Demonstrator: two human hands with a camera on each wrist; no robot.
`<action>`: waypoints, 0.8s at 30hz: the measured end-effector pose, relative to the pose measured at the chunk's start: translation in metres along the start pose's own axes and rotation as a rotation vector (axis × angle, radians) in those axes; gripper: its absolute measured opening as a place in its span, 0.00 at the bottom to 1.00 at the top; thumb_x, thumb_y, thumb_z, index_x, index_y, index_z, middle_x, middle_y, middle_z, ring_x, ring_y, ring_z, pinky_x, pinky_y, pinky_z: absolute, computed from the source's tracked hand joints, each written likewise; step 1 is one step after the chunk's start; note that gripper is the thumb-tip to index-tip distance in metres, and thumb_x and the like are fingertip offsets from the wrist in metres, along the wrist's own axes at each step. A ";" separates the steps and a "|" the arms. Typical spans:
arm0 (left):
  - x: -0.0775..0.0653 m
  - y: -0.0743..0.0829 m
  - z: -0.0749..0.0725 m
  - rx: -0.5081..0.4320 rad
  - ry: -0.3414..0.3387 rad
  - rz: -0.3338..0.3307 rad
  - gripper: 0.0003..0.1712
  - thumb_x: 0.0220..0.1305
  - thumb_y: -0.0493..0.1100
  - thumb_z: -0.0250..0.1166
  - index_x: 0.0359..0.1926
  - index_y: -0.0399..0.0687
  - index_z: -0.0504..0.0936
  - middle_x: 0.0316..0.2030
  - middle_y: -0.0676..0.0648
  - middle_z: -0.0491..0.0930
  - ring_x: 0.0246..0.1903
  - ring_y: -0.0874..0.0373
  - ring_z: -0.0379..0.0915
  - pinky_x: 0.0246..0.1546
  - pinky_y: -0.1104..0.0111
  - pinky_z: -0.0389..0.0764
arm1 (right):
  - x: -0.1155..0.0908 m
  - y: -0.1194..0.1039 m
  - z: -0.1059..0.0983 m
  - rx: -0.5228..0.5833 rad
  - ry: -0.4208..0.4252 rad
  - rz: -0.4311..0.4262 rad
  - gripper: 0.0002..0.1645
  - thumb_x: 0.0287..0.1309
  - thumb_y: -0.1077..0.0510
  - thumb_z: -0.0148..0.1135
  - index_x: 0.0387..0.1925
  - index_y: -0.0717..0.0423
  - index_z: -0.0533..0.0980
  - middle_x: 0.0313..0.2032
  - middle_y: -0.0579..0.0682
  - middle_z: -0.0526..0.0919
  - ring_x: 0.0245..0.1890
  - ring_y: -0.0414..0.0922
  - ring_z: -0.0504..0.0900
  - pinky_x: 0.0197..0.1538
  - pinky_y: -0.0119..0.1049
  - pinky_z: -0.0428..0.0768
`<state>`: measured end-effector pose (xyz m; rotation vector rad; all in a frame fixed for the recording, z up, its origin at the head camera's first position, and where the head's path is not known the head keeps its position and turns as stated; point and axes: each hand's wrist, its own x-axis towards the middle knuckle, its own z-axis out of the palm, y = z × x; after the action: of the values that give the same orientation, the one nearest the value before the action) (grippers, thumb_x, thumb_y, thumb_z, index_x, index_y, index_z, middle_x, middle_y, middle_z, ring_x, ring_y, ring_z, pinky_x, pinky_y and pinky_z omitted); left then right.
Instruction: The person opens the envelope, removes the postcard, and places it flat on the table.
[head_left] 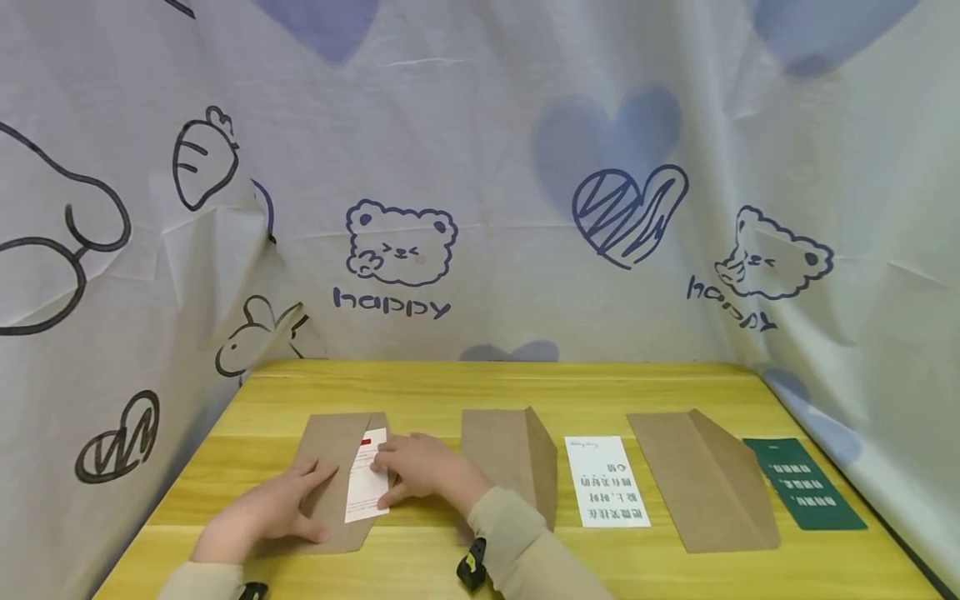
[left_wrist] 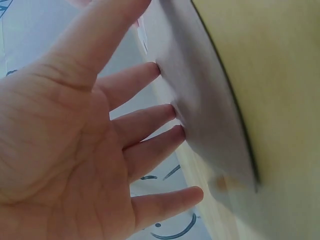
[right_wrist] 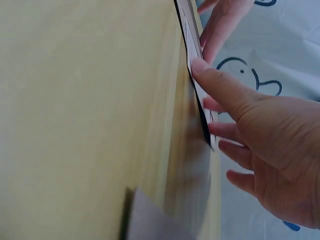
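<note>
In the head view, a white card [head_left: 364, 483] with a red mark lies over the open side of a brown paper envelope [head_left: 330, 433] at the left. My left hand [head_left: 270, 508] rests on the envelope, fingers spread and fairly straight; the left wrist view shows its fingertips against the brown paper [left_wrist: 200, 90]. From the right, my right hand [head_left: 427, 467] touches the card's right edge, thumb and fingers apart. In the right wrist view, that thumb [right_wrist: 225, 87] lies at the edge of the stacked card and envelope; its fingertips are partly hidden.
Another brown envelope [head_left: 491, 450] lies beneath and beyond my right forearm. To its right are a white printed card [head_left: 600, 467], a third envelope [head_left: 690, 483] and a green card [head_left: 806, 487]. A printed white curtain [head_left: 495, 250] surrounds the yellow wooden table [head_left: 585, 387].
</note>
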<state>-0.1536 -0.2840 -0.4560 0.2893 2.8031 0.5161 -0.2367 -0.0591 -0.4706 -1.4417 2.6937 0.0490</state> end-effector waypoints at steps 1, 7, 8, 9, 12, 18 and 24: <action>0.000 0.000 0.000 0.000 0.001 -0.002 0.57 0.40 0.55 0.80 0.69 0.39 0.66 0.68 0.21 0.56 0.64 0.23 0.58 0.59 0.36 0.66 | -0.002 -0.002 -0.001 -0.007 0.002 0.015 0.34 0.53 0.29 0.61 0.58 0.38 0.75 0.65 0.42 0.73 0.69 0.42 0.68 0.70 0.40 0.67; 0.000 0.000 0.000 0.001 -0.004 -0.011 0.58 0.40 0.56 0.79 0.69 0.38 0.65 0.68 0.22 0.55 0.65 0.23 0.57 0.60 0.36 0.66 | -0.009 -0.010 -0.003 -0.022 0.004 0.092 0.33 0.51 0.28 0.61 0.55 0.38 0.76 0.64 0.40 0.75 0.71 0.44 0.66 0.71 0.45 0.67; 0.000 0.000 -0.001 0.000 -0.006 -0.015 0.58 0.40 0.56 0.79 0.69 0.38 0.65 0.68 0.22 0.55 0.65 0.24 0.56 0.61 0.36 0.65 | -0.010 -0.010 -0.003 -0.027 0.008 0.101 0.33 0.51 0.28 0.61 0.54 0.37 0.76 0.63 0.40 0.75 0.70 0.44 0.67 0.70 0.45 0.67; 0.000 0.000 -0.001 -0.001 -0.007 -0.018 0.58 0.40 0.57 0.79 0.69 0.38 0.65 0.68 0.22 0.55 0.65 0.24 0.56 0.61 0.36 0.65 | -0.010 -0.011 -0.003 -0.031 0.015 0.108 0.32 0.51 0.28 0.61 0.53 0.38 0.76 0.63 0.40 0.76 0.70 0.44 0.68 0.70 0.46 0.68; 0.001 0.001 -0.001 -0.003 -0.008 -0.023 0.58 0.40 0.57 0.79 0.70 0.39 0.65 0.69 0.22 0.55 0.66 0.24 0.55 0.61 0.36 0.65 | -0.012 -0.011 -0.003 -0.038 0.027 0.134 0.30 0.51 0.28 0.61 0.50 0.38 0.77 0.59 0.40 0.78 0.67 0.43 0.70 0.69 0.47 0.69; 0.001 0.002 0.000 0.003 -0.009 -0.030 0.58 0.40 0.57 0.79 0.70 0.40 0.65 0.69 0.23 0.55 0.66 0.25 0.56 0.62 0.37 0.65 | -0.011 -0.007 -0.003 -0.054 0.086 0.138 0.20 0.58 0.31 0.59 0.34 0.41 0.77 0.38 0.39 0.81 0.43 0.37 0.79 0.55 0.39 0.77; 0.001 0.002 0.000 0.049 0.000 -0.039 0.58 0.38 0.59 0.79 0.69 0.40 0.66 0.68 0.24 0.57 0.66 0.26 0.57 0.60 0.36 0.66 | 0.003 0.004 -0.001 -0.067 0.230 0.184 0.17 0.61 0.38 0.61 0.30 0.45 0.77 0.29 0.41 0.77 0.27 0.38 0.74 0.28 0.30 0.72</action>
<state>-0.1546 -0.2816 -0.4557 0.2440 2.8184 0.4384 -0.2413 -0.0591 -0.4704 -1.2837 3.0322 -0.0164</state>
